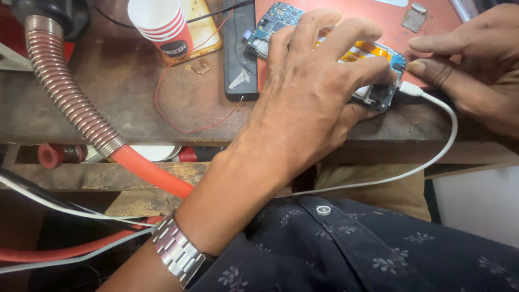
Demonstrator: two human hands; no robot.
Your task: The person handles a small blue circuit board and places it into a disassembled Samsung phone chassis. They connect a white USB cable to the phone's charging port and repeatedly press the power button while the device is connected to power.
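- On the worn wooden bench [162,108], an opened phone [281,21] lies face down on a red work mat [351,13], its circuit board and an orange flex ribbon [373,50] exposed.
- The left hand [308,92] lies over the phone with fingers spread and curled, pressing the body down; the fingertips rest along its far edge. A metal watch [175,250] sits on that wrist.
- The right hand [476,65] is at the phone's right end, thumb and forefinger drawn together beside the white plug [410,88] of a white cable [432,157]. Whether they actually grip the plug cannot be told.
- Status, as a judgement: the back cover is off and the internals are open. The plug sits at the phone's port end; whether it is fully seated is hidden by the fingers. No cover or shield has been refitted.
- A small metal shield [414,18] lies loose on the mat.
- Nearby items: a stack of paper cups [162,27], a black flat device [239,54], a thin red wire [173,121], a ribbed metal hose [65,86] joined to an orange tube [151,173].
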